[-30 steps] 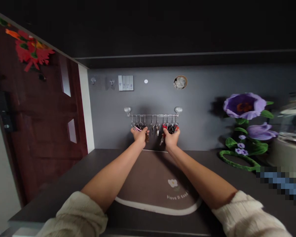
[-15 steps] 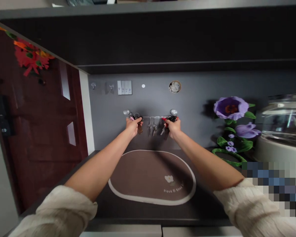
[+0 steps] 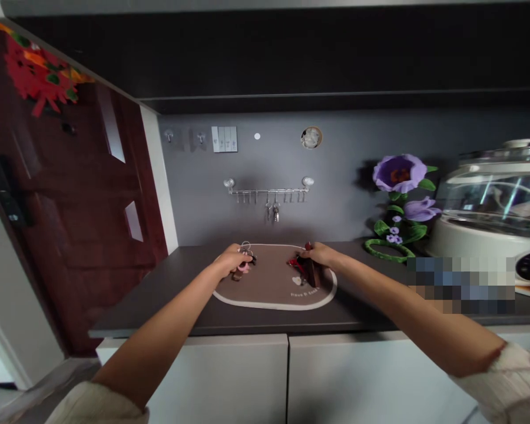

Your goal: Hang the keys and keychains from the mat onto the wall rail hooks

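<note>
My left hand [image 3: 234, 259] is closed around a bunch of keys [image 3: 242, 268] with a pink piece, a brown tag and a metal ring. It is at the left end of the brown oval mat [image 3: 269, 291]. Over the mat's right side, my right hand [image 3: 320, 254] grips another bunch of keys [image 3: 310, 271] with red and dark brown pieces. Whether either bunch touches the mat I cannot tell. On the wall behind, a clear hook rail [image 3: 287, 191] carries two small sets of keys [image 3: 272, 212] near its middle; its other hooks are bare.
Purple artificial flowers [image 3: 400, 175] and a white appliance with a clear cover [image 3: 490, 235] stand on the right of the dark counter [image 3: 159, 294]. A light switch panel [image 3: 224, 139] is on the wall. A dark shelf [image 3: 265, 53] overhangs. At left is a red-brown door [image 3: 110, 235].
Both hands have come down from the two ends of the hook rail to the mat, taking the key bunches with them. The two middle key sets stay hanging. My view has shifted.
</note>
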`<action>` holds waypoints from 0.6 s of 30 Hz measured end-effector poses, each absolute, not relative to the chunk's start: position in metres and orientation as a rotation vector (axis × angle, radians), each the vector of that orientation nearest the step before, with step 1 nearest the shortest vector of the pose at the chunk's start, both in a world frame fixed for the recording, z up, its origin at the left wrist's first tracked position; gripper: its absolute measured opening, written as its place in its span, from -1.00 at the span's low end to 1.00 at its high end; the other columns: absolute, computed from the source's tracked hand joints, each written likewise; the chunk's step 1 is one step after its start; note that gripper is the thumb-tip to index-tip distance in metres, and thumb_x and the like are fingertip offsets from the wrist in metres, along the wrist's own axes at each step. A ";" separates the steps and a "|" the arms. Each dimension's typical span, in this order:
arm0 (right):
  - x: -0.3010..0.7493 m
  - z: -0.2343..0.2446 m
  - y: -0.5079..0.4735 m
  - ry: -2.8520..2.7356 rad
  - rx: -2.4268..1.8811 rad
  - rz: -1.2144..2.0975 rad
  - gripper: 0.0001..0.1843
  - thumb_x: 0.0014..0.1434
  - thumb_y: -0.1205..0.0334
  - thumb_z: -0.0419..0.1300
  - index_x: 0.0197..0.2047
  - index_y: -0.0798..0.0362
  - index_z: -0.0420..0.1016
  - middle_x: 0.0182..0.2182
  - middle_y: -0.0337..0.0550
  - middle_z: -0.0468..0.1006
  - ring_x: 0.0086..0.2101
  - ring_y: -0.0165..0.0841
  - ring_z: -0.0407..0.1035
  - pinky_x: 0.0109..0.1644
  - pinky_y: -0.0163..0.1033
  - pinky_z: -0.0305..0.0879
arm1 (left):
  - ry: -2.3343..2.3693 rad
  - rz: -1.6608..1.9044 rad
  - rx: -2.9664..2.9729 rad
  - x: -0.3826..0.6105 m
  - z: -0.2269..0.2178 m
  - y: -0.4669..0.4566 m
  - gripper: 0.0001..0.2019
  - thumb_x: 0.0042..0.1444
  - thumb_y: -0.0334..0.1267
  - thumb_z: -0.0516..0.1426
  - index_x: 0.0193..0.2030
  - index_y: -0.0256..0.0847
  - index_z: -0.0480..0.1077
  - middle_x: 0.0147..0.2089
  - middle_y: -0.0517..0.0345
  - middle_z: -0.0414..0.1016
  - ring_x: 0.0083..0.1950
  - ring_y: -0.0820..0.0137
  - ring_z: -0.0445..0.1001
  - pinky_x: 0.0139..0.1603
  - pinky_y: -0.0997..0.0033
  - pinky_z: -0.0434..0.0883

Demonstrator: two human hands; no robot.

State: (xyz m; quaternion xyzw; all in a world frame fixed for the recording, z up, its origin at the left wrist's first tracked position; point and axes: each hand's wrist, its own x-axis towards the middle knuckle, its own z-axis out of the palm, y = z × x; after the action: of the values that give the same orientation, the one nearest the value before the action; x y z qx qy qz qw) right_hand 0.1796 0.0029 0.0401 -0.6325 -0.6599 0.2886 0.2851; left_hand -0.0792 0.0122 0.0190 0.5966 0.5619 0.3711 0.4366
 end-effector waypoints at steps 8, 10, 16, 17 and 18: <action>0.179 0.067 0.004 -2.109 -2.157 0.430 -0.58 0.03 -0.02 0.04 -0.48 0.21 0.44 -0.67 -0.11 0.36 -0.62 -0.35 0.31 -0.53 -0.27 0.21 | 2.159 0.599 2.279 -0.097 0.022 0.003 -0.71 0.04 -0.12 -0.02 -0.27 -0.26 0.39 -0.18 -0.11 0.46 -0.13 0.23 0.42 -0.21 0.38 0.31; 0.173 0.064 0.010 -2.130 -2.195 0.447 -0.63 -0.02 0.02 0.10 -0.54 0.21 0.43 -0.73 -0.14 0.31 -0.64 -0.34 0.31 -0.55 -0.26 0.22 | 2.162 0.559 2.324 -0.095 0.021 0.002 -0.65 0.05 -0.07 -0.05 -0.26 -0.28 0.40 -0.19 -0.13 0.47 -0.14 0.23 0.43 -0.21 0.38 0.30; 0.161 0.058 0.046 -1.975 -2.040 0.496 -0.73 -0.23 0.20 0.28 -0.74 0.11 0.30 -0.83 -0.20 0.24 -0.64 -0.31 0.33 -0.56 -0.30 0.20 | 2.084 0.605 2.383 -0.092 0.018 0.004 -0.62 0.05 -0.05 -0.05 -0.24 -0.31 0.41 -0.22 -0.17 0.47 -0.18 0.21 0.44 -0.25 0.38 0.29; 0.158 0.061 0.053 -1.927 -2.020 0.511 -0.73 -0.24 0.19 0.29 -0.72 0.11 0.29 -0.81 -0.17 0.26 -0.61 -0.27 0.35 -0.55 -0.28 0.21 | 2.078 0.606 2.385 -0.092 0.018 0.005 -0.63 0.05 -0.06 -0.05 -0.24 -0.31 0.41 -0.22 -0.18 0.47 -0.18 0.20 0.45 -0.25 0.38 0.29; 0.153 0.065 0.060 -1.885 -1.999 0.488 -0.71 -0.25 0.15 0.30 -0.70 0.10 0.29 -0.78 -0.14 0.30 -0.56 -0.24 0.38 -0.51 -0.26 0.23 | 2.075 0.605 2.385 -0.091 0.017 0.005 -0.63 0.06 -0.06 -0.05 -0.24 -0.31 0.41 -0.22 -0.18 0.47 -0.19 0.20 0.45 -0.26 0.37 0.29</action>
State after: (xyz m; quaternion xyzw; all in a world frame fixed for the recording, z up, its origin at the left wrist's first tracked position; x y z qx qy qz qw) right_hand 0.1530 0.0600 0.0646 -0.7052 -0.6652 0.1721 0.1746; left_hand -0.0914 0.0049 0.0175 0.7405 0.6441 0.1877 -0.0385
